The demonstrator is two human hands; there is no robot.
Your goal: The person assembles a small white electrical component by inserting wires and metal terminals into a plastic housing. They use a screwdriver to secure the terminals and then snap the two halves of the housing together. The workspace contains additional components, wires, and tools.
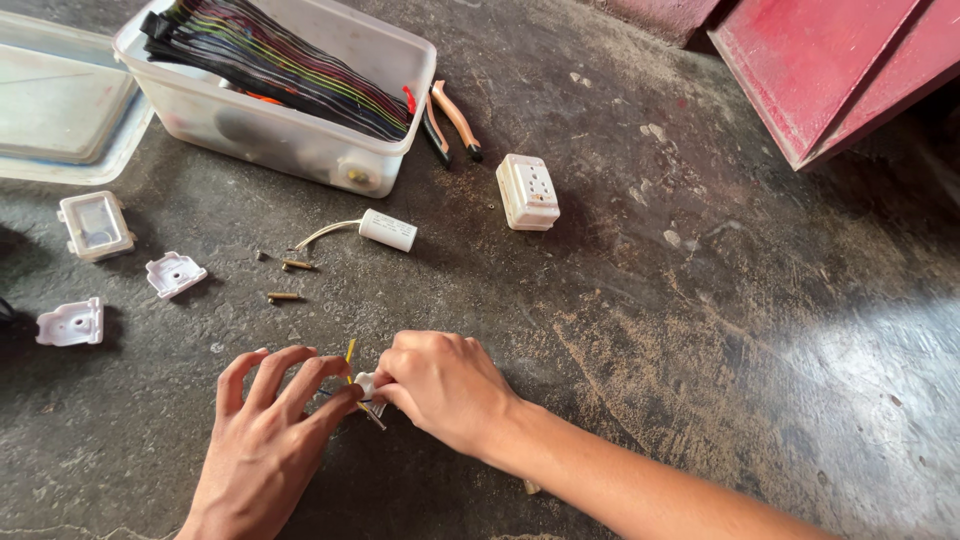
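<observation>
In the head view, both hands meet low on the dark, gritty floor (pixel 700 300); the left hand (pixel 265 430) has its fingers spread and arched, the fingertips pressing down beside a small white part (pixel 366 384) with thin yellow wire (pixel 349 353) and dark wire running from it; the right hand (pixel 445 385) is curled, its thumb and forefinger pinched on that same white part, though how much of the part it covers is hard to make out. The part lies on the floor between the two hands, touching both.

Above the hands lie two brass screws (pixel 285 281), near each other; just beyond them a small white cylinder capacitor (pixel 388 229) with pale leads; to its right, apart, a white socket block (pixel 527 191) lying face up. At the upper left a translucent plastic tub (pixel 300 140) holds a bundle of many-coloured flat cables (pixel 290 65); orange-handled pliers (pixel 450 118) lie just beside its right end; its lid (pixel 60 110) lies at the far left. Three white plastic housing pieces (pixel 95 225) sit spread along the left side; red painted panels (pixel 830 70) lean at the upper right.
</observation>
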